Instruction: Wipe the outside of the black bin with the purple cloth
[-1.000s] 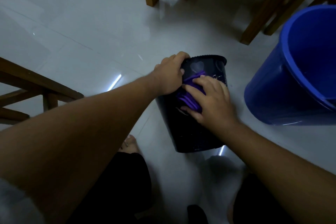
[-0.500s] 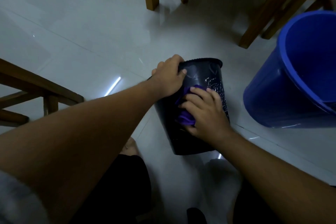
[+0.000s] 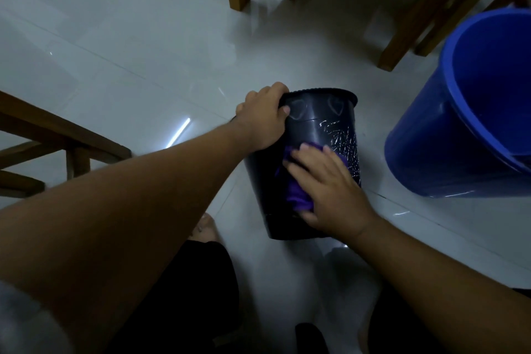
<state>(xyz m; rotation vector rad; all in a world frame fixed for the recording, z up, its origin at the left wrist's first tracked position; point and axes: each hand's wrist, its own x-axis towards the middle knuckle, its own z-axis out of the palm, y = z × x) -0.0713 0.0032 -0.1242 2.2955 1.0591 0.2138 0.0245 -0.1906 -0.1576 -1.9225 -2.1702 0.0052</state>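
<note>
Black plastic bin stands on the pale tiled floor, tilted, just left of a blue bucket. Left hand is clamped over the bin's rim, thumb on the outer wall. Right hand, fingers spread flat, presses the purple cloth against the bin's near side.

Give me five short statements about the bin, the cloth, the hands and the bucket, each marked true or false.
1. The left hand grips the black bin at its rim. True.
2. The right hand presses the purple cloth against the bin's side. True.
3. The cloth lies on the floor. False: it is on the bin's wall under the right hand.
4. The blue bucket stands to the bin's left. False: it is on the right.
5. The bin bears white marks. True.
</note>
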